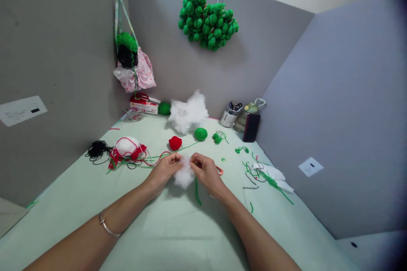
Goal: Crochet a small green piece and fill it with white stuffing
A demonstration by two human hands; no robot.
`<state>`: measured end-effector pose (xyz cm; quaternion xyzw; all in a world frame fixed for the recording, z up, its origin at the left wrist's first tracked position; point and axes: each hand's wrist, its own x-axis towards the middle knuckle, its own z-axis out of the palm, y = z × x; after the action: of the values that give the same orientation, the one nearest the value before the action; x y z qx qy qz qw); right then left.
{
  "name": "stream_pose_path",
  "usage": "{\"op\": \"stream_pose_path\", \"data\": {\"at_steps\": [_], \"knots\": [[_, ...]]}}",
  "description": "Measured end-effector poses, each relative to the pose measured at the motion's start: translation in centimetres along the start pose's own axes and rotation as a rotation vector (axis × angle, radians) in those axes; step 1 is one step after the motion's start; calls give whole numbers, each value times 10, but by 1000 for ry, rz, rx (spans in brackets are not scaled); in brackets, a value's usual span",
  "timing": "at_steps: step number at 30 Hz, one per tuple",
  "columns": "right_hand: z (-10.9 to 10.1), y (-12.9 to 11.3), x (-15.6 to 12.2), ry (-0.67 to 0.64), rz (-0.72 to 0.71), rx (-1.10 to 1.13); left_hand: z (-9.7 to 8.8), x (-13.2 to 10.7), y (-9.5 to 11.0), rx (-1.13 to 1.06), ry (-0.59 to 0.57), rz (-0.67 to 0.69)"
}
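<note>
A small white tuft of fiber stuffing (184, 176) is between my hands, above the near middle of the table. My left hand (163, 172) pinches its left edge, fingers closed. On the opposite side, my right hand (208, 174) has its fingertips closed on the tuft too. Green yarn strands (197, 192) trail below the right hand; whether that hand also holds them is hidden. An orange-red object (219, 170) peeks out beside the right hand, mostly covered. Just beyond the hands sit a red ball (175, 143) and a green ball (200, 134).
A large heap of stuffing (189, 112) rests near the back wall. Tangled yarn with a white ball (126, 147) lies left; green yarn scraps (270, 180) lie right. A pen cup (229, 116) and a phone (251, 128) stand at back right. Green crocheted pieces (208, 21) hang above.
</note>
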<state>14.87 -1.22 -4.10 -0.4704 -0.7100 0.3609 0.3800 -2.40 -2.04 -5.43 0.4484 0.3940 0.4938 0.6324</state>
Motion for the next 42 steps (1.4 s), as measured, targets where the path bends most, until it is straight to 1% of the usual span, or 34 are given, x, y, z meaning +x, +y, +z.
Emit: {"op": "stream_pose_path", "data": {"at_steps": [3, 6, 10, 13, 15, 18, 22, 26, 29, 31, 33, 35, 39, 42], "knots": [[-4, -4, -2, -47, -11, 4, -2, 1, 0, 37, 14, 4], [-4, -12, -5, -79, -4, 21, -2, 0, -1, 78, 64, 36], [3, -22, -9, -104, 10, 59, 2, -2, -3, 119, 163, 139], [11, -23, -9, -86, 22, 75, 3, -2, -4, 114, 208, 206], [13, -21, -8, -56, 38, 75, 2, -1, -3, 104, 198, 210], [12, -15, -6, -18, 44, 51, -2, 0, -2, 105, 154, 182], [8, -11, -6, -13, 29, -10, -4, -2, -2, 141, 120, 177], [10, -15, -11, -39, 15, -35, 0, -4, -5, 177, 162, 233], [14, -18, -12, -54, 1, -17, 4, -2, -7, 193, 219, 275], [16, -17, -11, -57, 8, 8, 5, -2, -9, 191, 230, 279], [17, -13, -8, -46, 21, 30, 4, -3, -9, 177, 200, 254], [16, -8, -4, -20, 31, 36, 4, -5, -7, 154, 140, 214], [12, -1, 0, 74, 46, 13, 4, -11, -1, 98, 14, 144], [7, -1, 0, 106, 43, -9, 5, -12, 3, 58, -10, 123]]}}
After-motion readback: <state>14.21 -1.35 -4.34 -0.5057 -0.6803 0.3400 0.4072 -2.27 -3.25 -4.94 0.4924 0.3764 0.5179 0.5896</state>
